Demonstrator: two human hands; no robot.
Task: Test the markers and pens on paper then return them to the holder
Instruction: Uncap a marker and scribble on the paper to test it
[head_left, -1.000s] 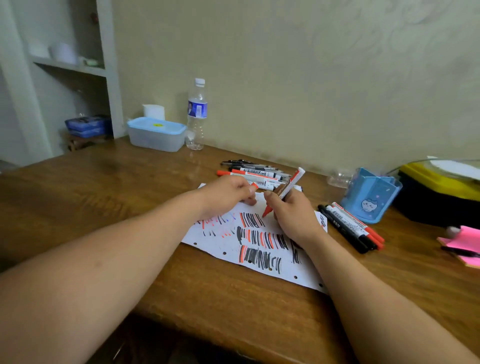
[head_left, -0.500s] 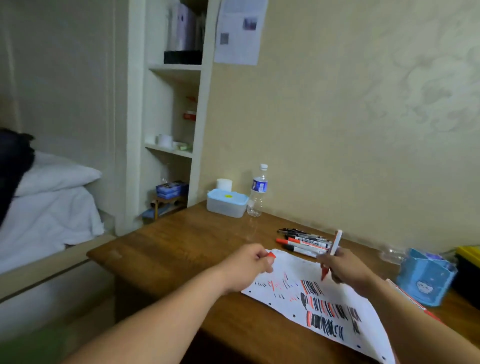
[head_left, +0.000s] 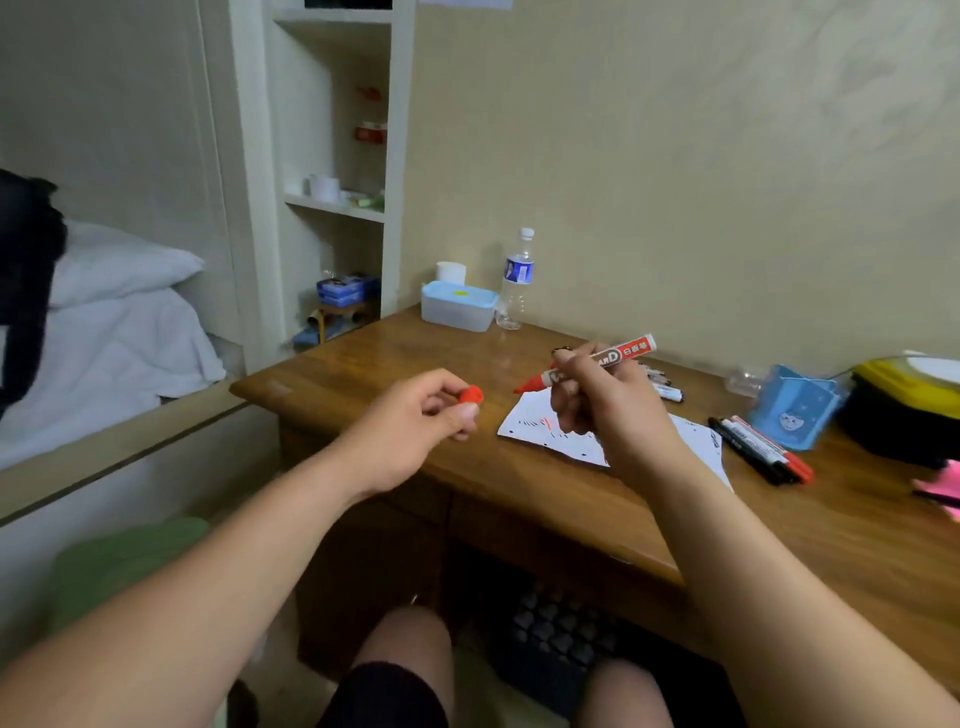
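The right hand (head_left: 608, 410) hovered above the paper (head_left: 524, 423), fingers curled round a marker (head_left: 621, 354) held nearly level, its bare red tip pointing left. The left hand (head_left: 415, 421), raised just left of the paper, pinched the red cap (head_left: 471, 396) between thumb and fingertips. The marker's barrel carried a red label. The blue holder (head_left: 795, 410) stood well right of the paper.

A plain beige wall (head_left: 675, 156) rose behind the wooden bench (head_left: 363, 364). To its left stood a white built-in shelf (head_left: 332, 208). Beyond that lay a bed (head_left: 104, 364) with a white pillow (head_left: 114, 265) and rumpled white bedding. The light was dim and even.
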